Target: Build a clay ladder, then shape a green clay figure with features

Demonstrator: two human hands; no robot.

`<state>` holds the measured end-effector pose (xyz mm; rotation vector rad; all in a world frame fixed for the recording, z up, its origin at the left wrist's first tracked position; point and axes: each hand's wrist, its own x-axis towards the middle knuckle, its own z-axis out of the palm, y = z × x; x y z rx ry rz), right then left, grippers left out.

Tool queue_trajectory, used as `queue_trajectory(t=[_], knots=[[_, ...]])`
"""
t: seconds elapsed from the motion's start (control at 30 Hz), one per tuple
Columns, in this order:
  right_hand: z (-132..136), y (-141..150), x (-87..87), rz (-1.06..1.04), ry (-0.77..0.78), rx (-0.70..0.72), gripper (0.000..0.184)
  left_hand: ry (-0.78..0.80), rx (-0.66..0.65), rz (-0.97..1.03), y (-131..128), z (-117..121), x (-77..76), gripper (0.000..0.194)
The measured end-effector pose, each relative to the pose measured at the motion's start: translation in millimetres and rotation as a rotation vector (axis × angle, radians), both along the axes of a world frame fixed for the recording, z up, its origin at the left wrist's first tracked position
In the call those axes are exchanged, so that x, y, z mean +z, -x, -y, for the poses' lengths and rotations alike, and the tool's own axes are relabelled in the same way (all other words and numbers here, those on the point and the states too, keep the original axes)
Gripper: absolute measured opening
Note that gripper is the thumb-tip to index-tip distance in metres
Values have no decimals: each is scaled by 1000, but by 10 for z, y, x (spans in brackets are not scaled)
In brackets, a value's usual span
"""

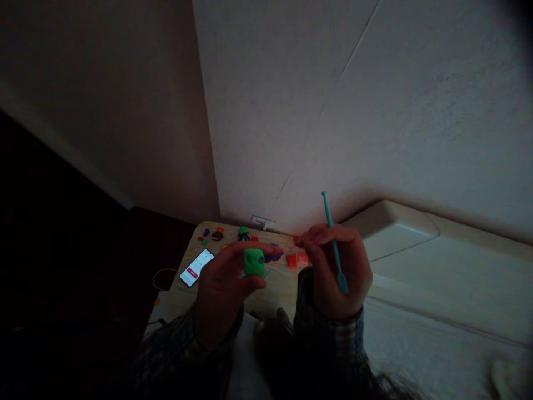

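Note:
In the head view, my left hand pinches a green modelling clay block between thumb and fingers. Hollows mark the side of the block that faces me, and one spot on it is purple. Level with it to the right, my right hand has a teal modelling tool lying across its bent fingers. One end of the tool points up and its flat, scoop-like end points down. My right thumb and fingertip come together near each other; whether they pinch a small bit is too dark to tell. The two hands are apart.
Below my hands stands a light wooden table. On it lie a lit phone, several small coloured clay pieces, a brown-and-orange piece and red containers. A wall rises behind; pale furniture is at the right.

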<state>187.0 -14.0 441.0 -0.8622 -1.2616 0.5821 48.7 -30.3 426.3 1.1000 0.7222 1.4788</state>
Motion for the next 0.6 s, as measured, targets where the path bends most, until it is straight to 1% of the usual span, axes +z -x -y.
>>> queue_trajectory(t=[0.1, 0.27, 0.43, 0.6], knots=[[5, -12, 20, -26, 5, 14, 21, -16, 28, -49, 12, -10, -6, 26], [16, -11, 33, -4, 36, 95, 21, -35, 49, -165, 24, -6, 4, 25], [-2, -2, 50, -66, 35, 124, 22, -67, 102, -303, 58, 14, -23, 23], [7, 5, 50, -106, 84, 147, 24, -109, 174, -523, 77, 13, 9, 25]])
